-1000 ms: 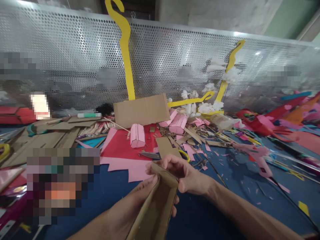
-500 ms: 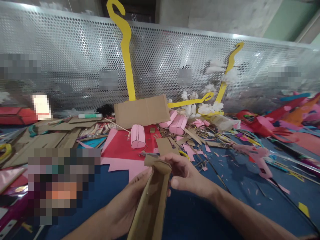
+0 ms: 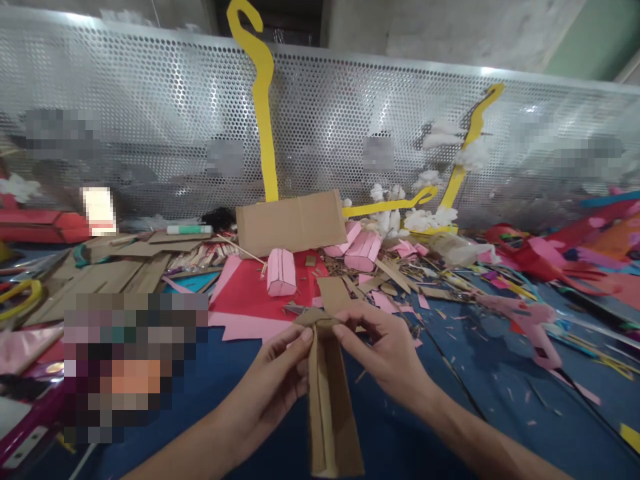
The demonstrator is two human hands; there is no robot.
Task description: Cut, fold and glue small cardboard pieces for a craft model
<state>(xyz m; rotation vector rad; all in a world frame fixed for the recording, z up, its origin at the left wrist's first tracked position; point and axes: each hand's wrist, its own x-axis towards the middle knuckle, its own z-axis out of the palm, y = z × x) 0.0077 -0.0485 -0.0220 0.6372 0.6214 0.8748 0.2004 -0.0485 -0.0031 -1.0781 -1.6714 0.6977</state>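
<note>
A long folded cardboard channel [image 3: 333,407] points toward me, its inside facing up. My left hand [image 3: 280,373] grips its far end from the left, thumb on the edge. On the right side, my right hand [image 3: 383,343] pinches the same end, thumb and fingers on the folded flap. Just beyond the hands are a brown cardboard scrap [image 3: 334,293], partly covered by my fingers, and a red sheet [image 3: 245,287] over pink paper. A small pink box [image 3: 281,272] stands on the red sheet.
A cardboard piece [image 3: 293,223] with a tall yellow hook [image 3: 265,127] stands before a perforated metal panel [image 3: 330,107]. A pink glue gun [image 3: 537,327] with a black cord lies right. Cardboard sheets [image 3: 107,287] lie left; scraps surround the middle.
The cardboard channel has swung from a leftward slant to nearly straight toward me. My right hand has closed onto its far end. The whole view has shifted slightly.
</note>
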